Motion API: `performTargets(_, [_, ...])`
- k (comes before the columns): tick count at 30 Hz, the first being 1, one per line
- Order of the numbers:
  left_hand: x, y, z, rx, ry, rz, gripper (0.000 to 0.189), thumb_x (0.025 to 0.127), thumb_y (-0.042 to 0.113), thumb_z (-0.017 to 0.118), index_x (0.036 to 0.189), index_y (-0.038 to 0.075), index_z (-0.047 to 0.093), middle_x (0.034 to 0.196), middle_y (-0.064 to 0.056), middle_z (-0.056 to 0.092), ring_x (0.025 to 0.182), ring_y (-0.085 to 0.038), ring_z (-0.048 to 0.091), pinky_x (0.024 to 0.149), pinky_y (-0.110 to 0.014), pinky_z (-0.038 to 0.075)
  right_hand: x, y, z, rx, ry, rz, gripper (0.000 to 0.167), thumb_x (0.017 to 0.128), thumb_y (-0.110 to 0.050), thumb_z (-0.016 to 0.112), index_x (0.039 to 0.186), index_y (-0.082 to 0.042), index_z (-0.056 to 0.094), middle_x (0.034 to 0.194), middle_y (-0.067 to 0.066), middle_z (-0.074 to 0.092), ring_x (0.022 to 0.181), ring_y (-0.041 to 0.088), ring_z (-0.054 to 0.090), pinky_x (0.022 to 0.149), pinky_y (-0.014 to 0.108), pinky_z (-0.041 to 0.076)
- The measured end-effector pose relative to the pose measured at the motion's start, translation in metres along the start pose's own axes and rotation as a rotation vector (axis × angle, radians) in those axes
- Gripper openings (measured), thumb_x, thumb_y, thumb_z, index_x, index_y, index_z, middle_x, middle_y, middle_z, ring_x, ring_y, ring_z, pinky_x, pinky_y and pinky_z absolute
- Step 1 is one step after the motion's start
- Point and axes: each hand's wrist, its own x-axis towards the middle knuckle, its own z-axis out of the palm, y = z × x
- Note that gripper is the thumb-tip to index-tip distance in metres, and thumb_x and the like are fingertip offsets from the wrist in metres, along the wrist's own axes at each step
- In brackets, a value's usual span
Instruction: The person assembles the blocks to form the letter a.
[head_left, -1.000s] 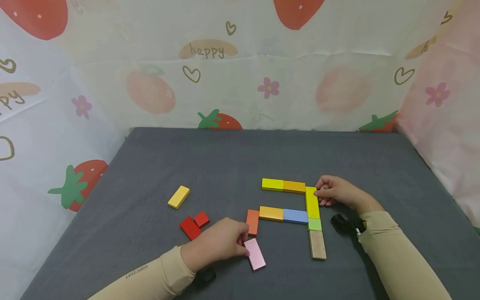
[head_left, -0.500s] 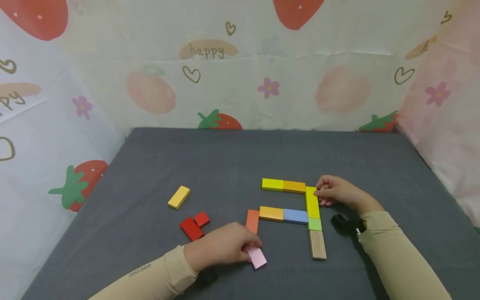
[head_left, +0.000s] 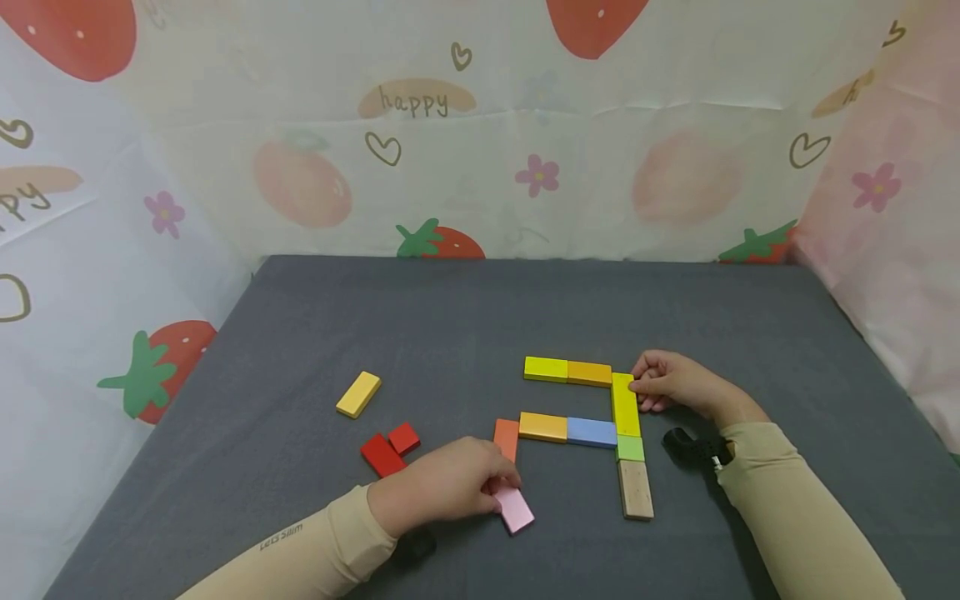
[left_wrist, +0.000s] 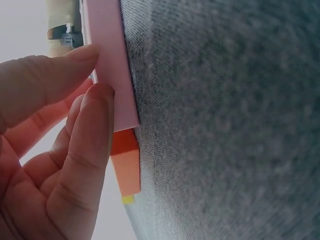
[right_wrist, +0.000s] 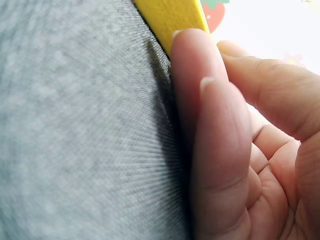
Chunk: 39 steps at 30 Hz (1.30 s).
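In the head view my left hand [head_left: 453,483] pinches a flat pink block [head_left: 515,509] at its left edge. The left wrist view shows thumb and fingertip against that pink block [left_wrist: 110,65], just beside an orange block [left_wrist: 126,167]. My right hand [head_left: 678,385] is at the upper right side of a long yellow block [head_left: 624,404], thumb and a curled finger on its edge. Up close, the fingertips touch the yellow block [right_wrist: 172,20]. Left of it run a blue block [head_left: 591,432] and an amber block [head_left: 542,427]; the orange block [head_left: 506,437] ends that row, partly hidden.
A lime-yellow block [head_left: 546,369] and an orange-yellow block [head_left: 589,373] form the upper row. Below the long yellow block are a green block [head_left: 630,448] and a bare wood block [head_left: 636,490]. Two red blocks [head_left: 383,455] and a pale yellow block [head_left: 358,394] lie left on the grey cloth [head_left: 420,317].
The pink block has shifted slightly up and right with my left hand, nearer the orange block's lower end. My right hand and the other blocks have stayed put.
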Motion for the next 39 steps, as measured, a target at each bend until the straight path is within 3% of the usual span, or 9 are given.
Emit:
performTargets(6, [0.000, 0.000, 0.000, 0.009, 0.031, 0.028, 0.024, 0.085, 0.016, 0.076, 0.108, 0.021, 0.072, 0.082, 0.011, 0.058, 0.075, 0.000, 0.048, 0.068, -0.014, 0.043, 0.000, 0.000, 0.001, -0.028, 0.013, -0.003, 0.021, 0.096, -0.016, 0.061, 0.105, 0.000, 0.051, 0.077, 0.000, 0.065, 0.064, 0.009, 0.063, 0.061, 0.024, 0.054])
performTargets(10, [-0.002, -0.004, -0.003, -0.045, 0.047, 0.015, 0.023, 0.084, 0.016, 0.076, 0.107, 0.020, 0.072, 0.082, 0.011, 0.058, 0.075, -0.001, 0.049, 0.068, -0.014, 0.044, 0.000, -0.001, 0.001, -0.028, 0.016, -0.002, 0.021, 0.096, -0.016, 0.061, 0.105, 0.000, 0.051, 0.076, 0.000, 0.065, 0.064, 0.009, 0.063, 0.061, 0.024, 0.054])
performTargets(16, [-0.009, -0.018, -0.017, -0.168, 0.123, -0.022, 0.024, 0.083, 0.013, 0.077, 0.106, 0.014, 0.072, 0.077, 0.009, 0.058, 0.070, -0.004, 0.051, 0.064, -0.018, 0.046, -0.001, -0.003, 0.002, -0.025, 0.015, 0.000, 0.021, 0.096, -0.016, 0.061, 0.105, 0.000, 0.051, 0.076, -0.001, 0.065, 0.064, 0.009, 0.063, 0.061, 0.023, 0.054])
performTargets(26, [-0.026, -0.058, -0.046, -0.281, 0.291, -0.131, 0.024, 0.084, 0.014, 0.076, 0.107, 0.009, 0.071, 0.083, 0.005, 0.067, 0.075, -0.006, 0.060, 0.068, -0.021, 0.050, 0.000, -0.002, 0.003, -0.029, 0.010, -0.001, 0.022, 0.096, -0.017, 0.061, 0.104, 0.000, 0.051, 0.076, -0.001, 0.065, 0.064, 0.009, 0.063, 0.061, 0.023, 0.054])
performTargets(30, [-0.033, -0.074, -0.053, -0.315, 0.336, -0.208, 0.023, 0.086, 0.014, 0.074, 0.108, 0.008, 0.070, 0.086, 0.002, 0.068, 0.078, -0.008, 0.061, 0.071, -0.024, 0.051, -0.001, -0.002, 0.002, -0.024, 0.011, 0.010, 0.022, 0.096, -0.017, 0.062, 0.104, -0.001, 0.051, 0.076, -0.001, 0.065, 0.064, 0.009, 0.063, 0.061, 0.023, 0.054])
performTargets(39, [-0.053, -0.129, -0.065, -0.250, 0.426, -0.411, 0.022, 0.092, 0.020, 0.067, 0.111, 0.009, 0.068, 0.099, -0.007, 0.067, 0.091, -0.020, 0.060, 0.076, -0.034, 0.051, 0.000, -0.001, 0.001, -0.022, 0.014, 0.005, 0.023, 0.095, -0.019, 0.063, 0.104, -0.001, 0.051, 0.076, -0.001, 0.065, 0.064, 0.009, 0.063, 0.061, 0.023, 0.054])
